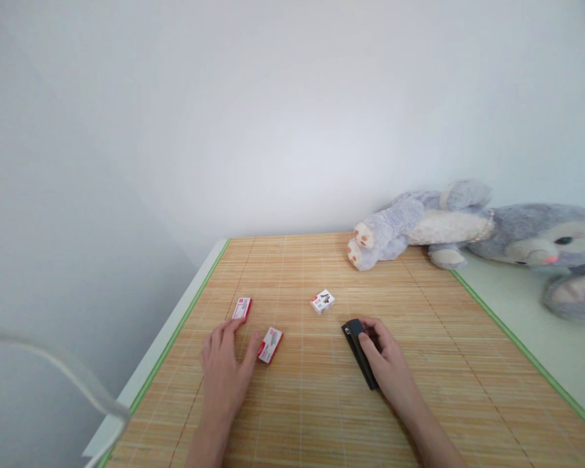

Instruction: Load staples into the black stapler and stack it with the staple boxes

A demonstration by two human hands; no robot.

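My left hand [225, 359] rests over the mat with thumb and fingers apart. Its fingertips reach the near end of a small red-and-white box [242, 308], while the thumb tip lies beside a second red-and-white box [271, 344]; whether it presses on either, I cannot tell. On the right, a black stapler [358, 351] lies at a slant on the mat. My right hand [383, 354] grips it from its right side, thumb on top and fingers over the far side. Between the hands and farther back sits a small white box [322, 301] with a dark picture on it.
A bamboo mat [302, 416] with green edging covers the table. Along the back right lies a grey plush toy [448, 224] on its side, partly over the mat. A pale cable [73, 377] hangs at the lower left. White walls [292, 117] stand behind and to the left.
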